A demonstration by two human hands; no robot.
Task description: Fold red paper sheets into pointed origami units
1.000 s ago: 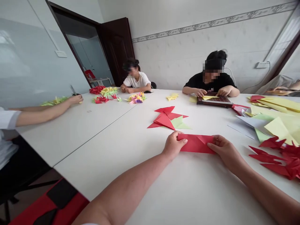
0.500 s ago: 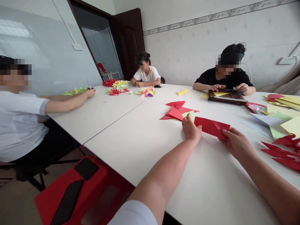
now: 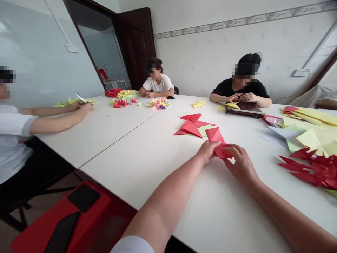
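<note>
A folded sheet of red origami paper [image 3: 214, 135] is held up just above the white table, tilted, with a crease and flap showing. My left hand [image 3: 207, 151] pinches its left edge, thumb on top. At the lower right end of the sheet, my right hand [image 3: 242, 165] has its fingers and thumb closed around the edge; the fingertips are partly hidden. Just beyond my hands lie several red folded paper pieces [image 3: 191, 126], and a light green paper piece [image 3: 205, 130] shows from under them.
Red paper cranes [image 3: 313, 168] and loose coloured sheets [image 3: 313, 138] lie to my right. Across the table, a person in black [image 3: 240, 84] works at a dark board [image 3: 246, 109]. A person in white [image 3: 158, 84] sits further back; another person's arm [image 3: 60, 121] reaches in from the left.
The red paper has turned from lying lengthwise between my hands to a steeper tilt. My right hand has moved left, closer to my left hand. The whole view has shifted slightly.
</note>
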